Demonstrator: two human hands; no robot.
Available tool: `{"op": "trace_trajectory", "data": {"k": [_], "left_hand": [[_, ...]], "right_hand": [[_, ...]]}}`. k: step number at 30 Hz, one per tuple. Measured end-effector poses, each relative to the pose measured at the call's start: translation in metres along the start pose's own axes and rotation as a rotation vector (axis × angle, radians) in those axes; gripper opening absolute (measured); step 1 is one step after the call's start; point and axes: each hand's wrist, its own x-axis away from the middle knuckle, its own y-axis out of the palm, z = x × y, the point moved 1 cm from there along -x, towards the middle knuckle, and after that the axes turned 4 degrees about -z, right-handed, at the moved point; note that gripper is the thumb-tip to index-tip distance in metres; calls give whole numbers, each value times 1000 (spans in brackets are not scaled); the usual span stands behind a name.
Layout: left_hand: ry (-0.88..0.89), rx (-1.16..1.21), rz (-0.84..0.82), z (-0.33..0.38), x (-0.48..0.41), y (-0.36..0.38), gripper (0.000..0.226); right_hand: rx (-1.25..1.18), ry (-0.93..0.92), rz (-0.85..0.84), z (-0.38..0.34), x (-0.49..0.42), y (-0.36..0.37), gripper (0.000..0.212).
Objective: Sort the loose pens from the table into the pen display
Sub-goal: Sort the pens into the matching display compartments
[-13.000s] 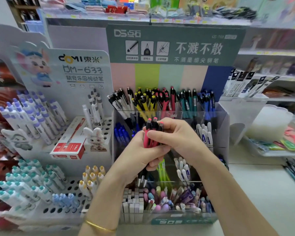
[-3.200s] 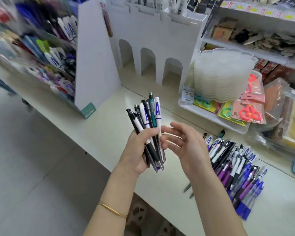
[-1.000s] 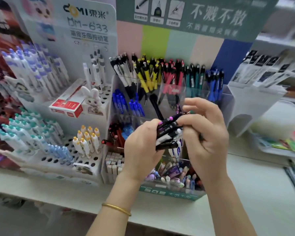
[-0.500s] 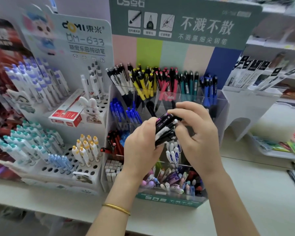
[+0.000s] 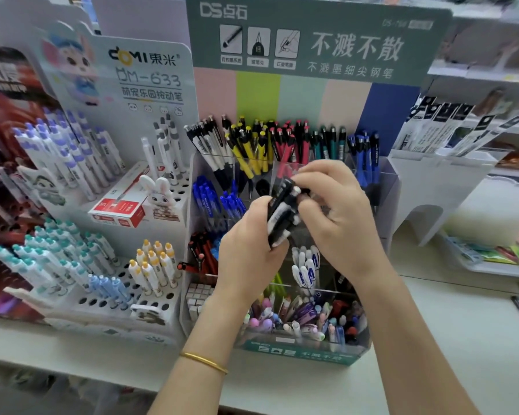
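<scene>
Head view: pens (image 5: 282,211) held before the pen display (image 5: 297,353)
Hands together: the left hand (image 5: 252,244) gripped the bundle, the right hand (image 5: 339,223) pinched its tops, probably singling one out for a slot.
</scene>
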Motion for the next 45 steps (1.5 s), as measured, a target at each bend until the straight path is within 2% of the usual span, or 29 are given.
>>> {"op": "trace_trajectory", "data": {"k": [2, 4, 9, 15, 22, 32, 34, 36, 38, 40, 43, 45], "left_hand": [[-131, 252, -132, 3, -8, -5, 29], [-183, 485, -247, 6, -20, -11, 21], [-463, 871, -464, 6, -35, -18, 22], [-618, 1190, -561, 3, -30, -16, 18], [-697, 1446, -710, 2, -25, -18, 32], [-760, 1500, -713, 7, -22, -18, 12], [-768, 1514, -717, 8, -22, -18, 16], [-762, 1577, -733, 7, -22, -18, 33], [-769, 1652, -743, 4, -22, -20, 47], [-797, 1710, -704, 2, -22, -20, 50], [-858, 1747, -569, 4, -23, -21, 35], [-874, 1702, -475, 9, -24, -21, 20]], "right_hand": [[67, 5, -99, 0, -18, -1, 27], [115, 44, -208, 1, -38, 1, 34], [191, 196, -411, 5, -68, 18, 26], [268, 214, -397, 6, -67, 30, 39], [343, 211, -366, -8, -65, 24, 45], [348, 249, -363, -10, -62, 25, 44], [341, 255, -359, -7, -62, 26, 43], [320, 240, -336, -4, -61, 27, 37], [233, 234, -258, 0, -59, 28, 31], [98, 245, -125, 2, -53, 23, 30], [-145, 301, -21, 4, -32, 13, 19], [-383, 449, -81, 8, -9, 13, 15]]}}
